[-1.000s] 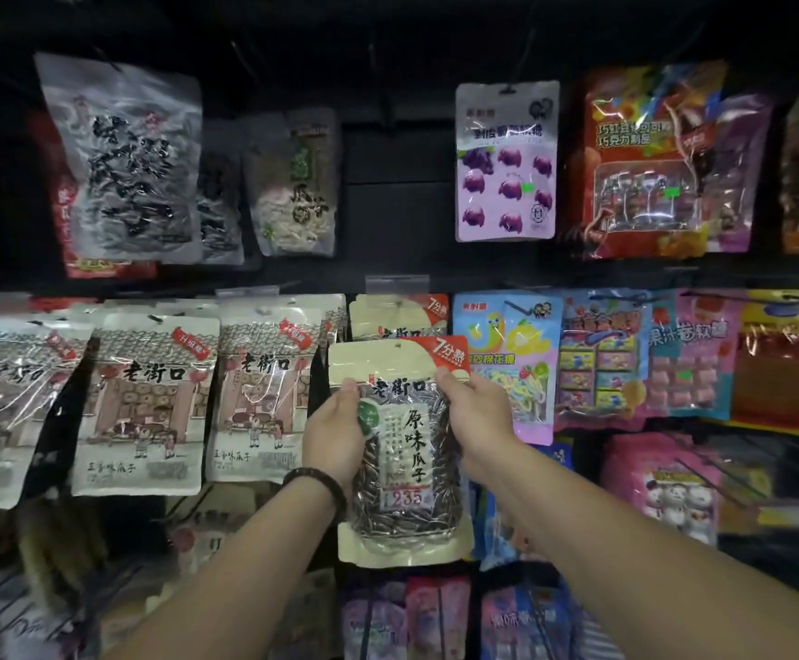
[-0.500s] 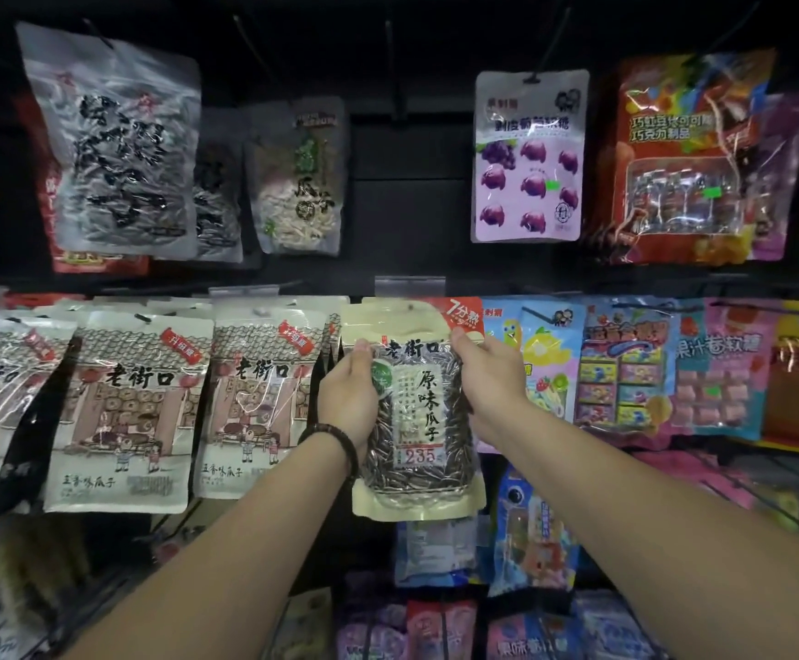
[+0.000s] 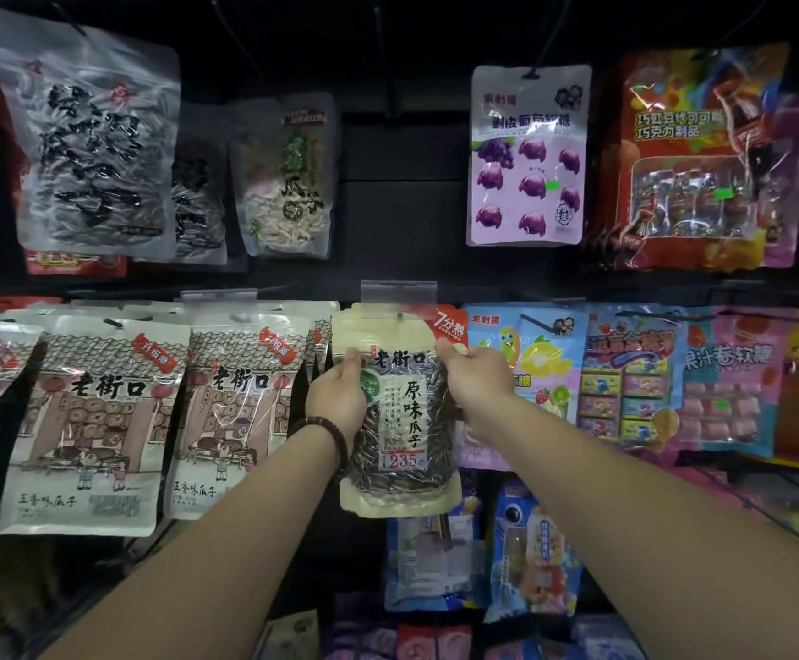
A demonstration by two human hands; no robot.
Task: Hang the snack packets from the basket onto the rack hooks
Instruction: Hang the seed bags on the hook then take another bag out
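A cream sunflower-seed packet (image 3: pixel 402 421) with a clear window, black characters and a "235" label sits against the middle row of the rack. Its top hole is at the hook (image 3: pixel 400 316) under a clear price tag holder (image 3: pixel 397 292). My left hand (image 3: pixel 338 397), with a bead bracelet on the wrist, grips the packet's left edge. My right hand (image 3: pixel 476 378) grips its upper right edge. The basket is out of view.
Cream seed packets (image 3: pixel 245 412) hang to the left, blue and pink candy packets (image 3: pixel 531 364) to the right. Above hang a clear seed bag (image 3: pixel 88 145), a purple gummy packet (image 3: pixel 528 154) and a red packet (image 3: pixel 702 159). More packets (image 3: pixel 531 554) hang below.
Both hands have lifted the seed packet up and toward the rack, bringing its top from below the row up to the middle-row hook.
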